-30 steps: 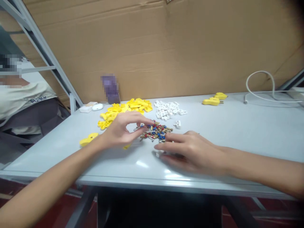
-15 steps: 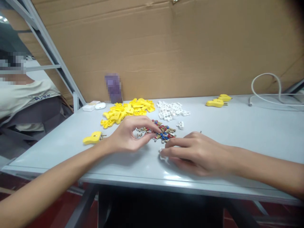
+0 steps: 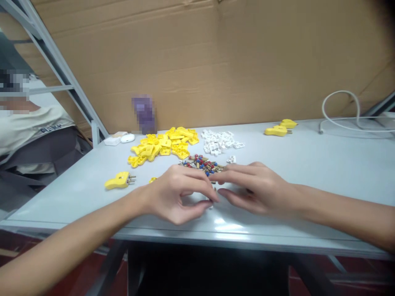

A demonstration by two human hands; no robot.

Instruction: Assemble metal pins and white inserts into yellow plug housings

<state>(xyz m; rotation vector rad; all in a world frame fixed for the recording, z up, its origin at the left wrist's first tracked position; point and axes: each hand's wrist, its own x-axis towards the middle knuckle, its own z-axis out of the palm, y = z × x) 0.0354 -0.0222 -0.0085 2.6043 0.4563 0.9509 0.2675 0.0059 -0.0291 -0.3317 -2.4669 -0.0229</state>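
My left hand and my right hand meet fingertip to fingertip just above the grey table, near its front edge. Both pinch at a small pale piece between them, mostly hidden by the fingers. Right behind the fingertips lies a small heap of brass pins with red and blue ends. Farther back sit a pile of yellow plastic shells and a pile of small white plastic pieces. One assembled yellow plug lies to the left of my left hand.
Two more yellow plugs lie at the back right, near a white cable loop. A white earbud case and small box sit at the back left. Cardboard sheets form the back wall. Another person sits at far left.
My left hand has left the pin heap and come toward me. It now meets my right hand's fingertips. My right hand has lifted its fingers slightly off the table.
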